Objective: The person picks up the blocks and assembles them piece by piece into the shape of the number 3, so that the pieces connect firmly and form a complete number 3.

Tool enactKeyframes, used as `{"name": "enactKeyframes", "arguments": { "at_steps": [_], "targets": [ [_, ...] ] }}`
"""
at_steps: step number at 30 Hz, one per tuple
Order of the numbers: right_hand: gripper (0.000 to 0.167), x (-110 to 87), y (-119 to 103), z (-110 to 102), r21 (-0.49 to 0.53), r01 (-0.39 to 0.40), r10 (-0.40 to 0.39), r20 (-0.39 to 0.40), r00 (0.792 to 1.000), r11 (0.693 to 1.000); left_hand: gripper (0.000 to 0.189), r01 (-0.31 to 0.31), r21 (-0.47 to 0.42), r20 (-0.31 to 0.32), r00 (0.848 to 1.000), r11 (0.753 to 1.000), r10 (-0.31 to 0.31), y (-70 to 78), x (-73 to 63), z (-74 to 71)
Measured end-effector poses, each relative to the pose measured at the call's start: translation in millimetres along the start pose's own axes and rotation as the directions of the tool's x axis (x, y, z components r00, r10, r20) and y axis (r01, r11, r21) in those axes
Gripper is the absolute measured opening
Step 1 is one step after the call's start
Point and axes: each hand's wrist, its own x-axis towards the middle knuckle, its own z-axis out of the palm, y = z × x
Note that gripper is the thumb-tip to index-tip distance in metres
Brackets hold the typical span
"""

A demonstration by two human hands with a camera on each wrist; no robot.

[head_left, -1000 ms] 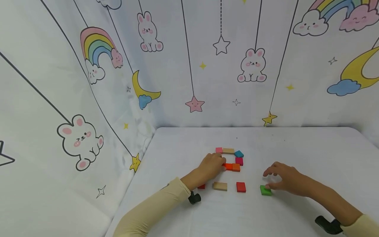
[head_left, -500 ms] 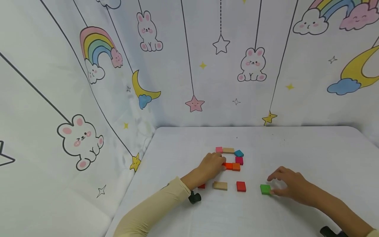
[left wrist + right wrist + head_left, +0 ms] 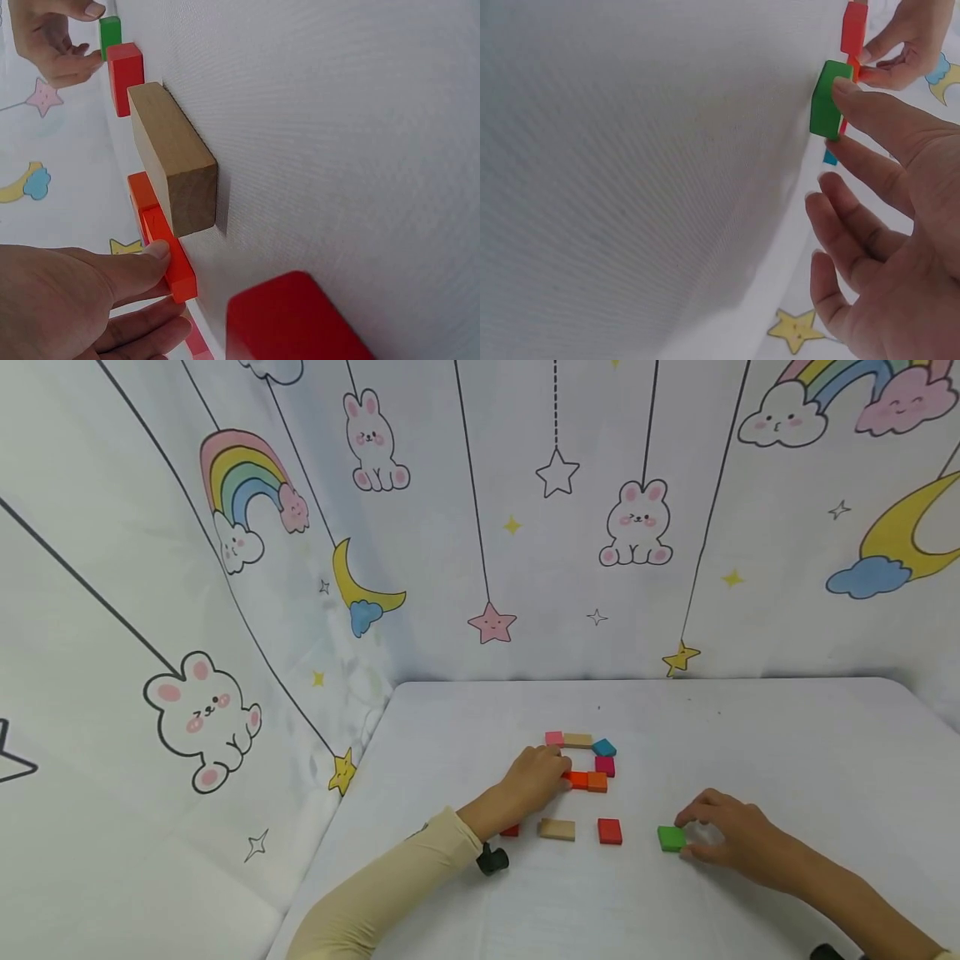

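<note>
In the head view my left hand (image 3: 534,778) pinches an orange-red block (image 3: 166,251) between thumb and fingers. That block abuts an orange block (image 3: 597,782) in the curved group of coloured blocks. Further right, my right hand (image 3: 738,837) has thumb and index finger at two sides of a green block (image 3: 671,838), pinching its right end. The right wrist view shows the thumb on the green block (image 3: 829,101) and the index fingertip at its lower end; the other fingers are loosely bent.
A red block (image 3: 610,832), a wooden block (image 3: 557,829) and another red block (image 3: 509,831), partly behind my left wrist, lie in the nearer row. Behind are a pink block (image 3: 553,739), a wooden block (image 3: 577,741), a blue block (image 3: 604,747) and a magenta block (image 3: 604,766).
My right hand drew back a little to the right, then its index finger came down to the green block opposite the thumb. The green block stays nearly in place; my left hand is still.
</note>
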Motion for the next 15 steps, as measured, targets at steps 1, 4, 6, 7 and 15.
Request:
{"name": "enactKeyframes", "arguments": {
  "at_steps": [1, 4, 6, 7, 15],
  "targets": [
    [0.034, -0.1, 0.0, -0.2, -0.003, 0.002, -0.002, -0.004, 1.0, 1.0, 0.027, 0.002, 0.0, 0.002, 1.0, 1.0, -0.002, 0.0, 0.3, 0.4],
    [0.033, -0.6, 0.4, -0.8, -0.011, 0.001, -0.001, -0.01, 1.0, 1.0, 0.027, 0.005, 0.002, 0.003, 1.0, 1.0, -0.005, 0.0, 0.6, 1.9],
    [0.032, -0.8, 0.7, -1.2, -0.012, -0.001, 0.001, -0.007, 1.0, 1.0, 0.026, 0.002, 0.005, -0.005, 1.0, 1.0, -0.002, -0.4, 0.9, 3.2],
    [0.032, -0.9, 1.0, -1.5, -0.011, -0.003, 0.003, -0.005, 1.0, 1.0, 0.026, -0.001, 0.008, -0.01, 1.0, 1.0, 0.001, -0.7, 1.0, 3.8],
    [0.03, 1.4, 2.0, 0.2, -0.001, 0.001, -0.001, -0.02, 1.0, 1.0, 0.026, -0.014, 0.018, -0.031, 0.999, 1.0, 0.015, -2.2, 1.4, 6.7]
  ]
}}
